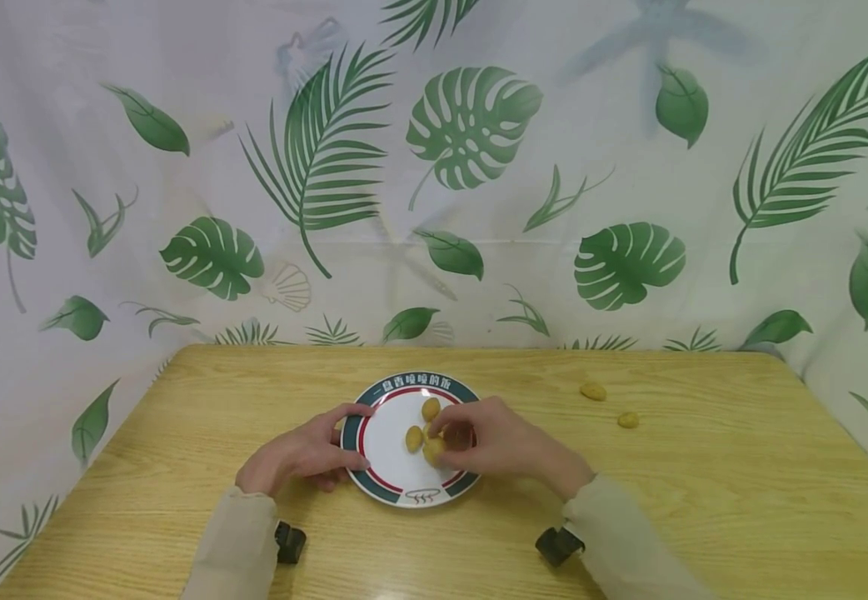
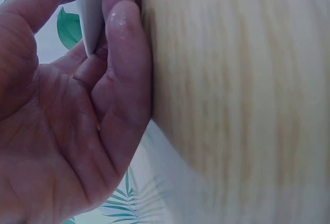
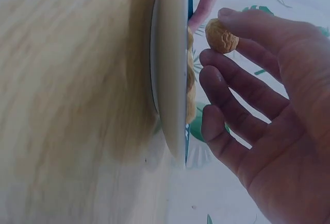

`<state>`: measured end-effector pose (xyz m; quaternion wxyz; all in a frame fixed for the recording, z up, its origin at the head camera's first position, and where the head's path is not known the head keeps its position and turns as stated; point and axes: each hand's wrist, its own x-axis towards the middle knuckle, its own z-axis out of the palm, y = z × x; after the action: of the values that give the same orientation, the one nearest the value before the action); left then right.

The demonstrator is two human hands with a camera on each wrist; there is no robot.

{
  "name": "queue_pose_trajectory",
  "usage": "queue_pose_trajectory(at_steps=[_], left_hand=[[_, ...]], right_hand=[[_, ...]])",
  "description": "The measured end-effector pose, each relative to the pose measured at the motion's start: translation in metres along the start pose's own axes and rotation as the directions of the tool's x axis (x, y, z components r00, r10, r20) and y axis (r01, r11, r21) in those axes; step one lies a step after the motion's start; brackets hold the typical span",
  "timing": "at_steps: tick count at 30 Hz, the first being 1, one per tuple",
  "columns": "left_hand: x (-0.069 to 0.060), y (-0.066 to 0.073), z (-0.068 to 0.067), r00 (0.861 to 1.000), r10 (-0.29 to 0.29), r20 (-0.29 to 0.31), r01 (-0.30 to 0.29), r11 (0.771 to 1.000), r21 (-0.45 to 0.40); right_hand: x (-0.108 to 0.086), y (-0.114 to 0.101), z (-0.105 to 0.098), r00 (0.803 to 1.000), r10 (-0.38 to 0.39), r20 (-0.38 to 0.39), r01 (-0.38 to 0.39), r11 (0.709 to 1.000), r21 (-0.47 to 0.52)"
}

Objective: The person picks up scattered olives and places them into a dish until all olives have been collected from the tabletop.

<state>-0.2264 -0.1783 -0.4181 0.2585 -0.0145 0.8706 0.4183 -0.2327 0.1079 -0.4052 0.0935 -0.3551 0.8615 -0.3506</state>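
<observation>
A white plate (image 1: 389, 429) with a dark green and red rim lies on the table. My left hand (image 1: 302, 454) grips its left rim, with some fingers tucked beneath the edge in the left wrist view. Over the plate's right part, my right hand (image 1: 497, 442) pinches a small wrinkled yellow-brown dried fruit (image 3: 221, 36) between thumb and fingertips. That fruit is off the plate surface in the right wrist view. Beside it on the plate sit more such fruits (image 1: 414, 438), one of them (image 1: 431, 408) farther back. The right hand partly hides the others.
Two more yellow-brown fruits lie on the wooden table (image 1: 704, 483) to the right: one (image 1: 593, 391) farther back, another (image 1: 628, 420) nearer. A leaf-patterned cloth (image 1: 509, 208) hangs behind the table's back edge.
</observation>
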Motion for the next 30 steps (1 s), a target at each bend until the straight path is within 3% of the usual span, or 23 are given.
queue_pose_trajectory(at_steps=[5, 12, 18, 23, 30], left_hand=[[0.000, 0.000, 0.000, 1.000, 0.004, 0.001, -0.004, 1.000, 0.000], [0.000, 0.001, -0.001, 1.000, 0.007, 0.003, -0.007, 1.000, 0.006], [-0.001, 0.001, -0.002, 1.000, 0.015, 0.003, -0.015, 1.000, 0.002], [-0.002, 0.001, -0.001, 1.000, 0.012, -0.001, -0.012, 1.000, 0.000], [-0.002, 0.001, -0.001, 1.000, 0.015, 0.002, -0.015, 1.000, 0.002]], right_hand=[[0.004, -0.001, 0.007, 0.999, -0.040, 0.018, 0.039, 0.999, 0.026], [0.007, -0.005, 0.013, 0.997, -0.029, 0.075, 0.026, 0.999, 0.036], [0.011, -0.006, 0.016, 0.996, -0.039, 0.076, 0.041, 0.999, -0.026], [0.012, -0.005, 0.018, 0.999, -0.009, 0.047, 0.013, 0.995, -0.103], [0.011, -0.006, 0.018, 0.999, 0.009, 0.039, -0.003, 0.990, -0.138]])
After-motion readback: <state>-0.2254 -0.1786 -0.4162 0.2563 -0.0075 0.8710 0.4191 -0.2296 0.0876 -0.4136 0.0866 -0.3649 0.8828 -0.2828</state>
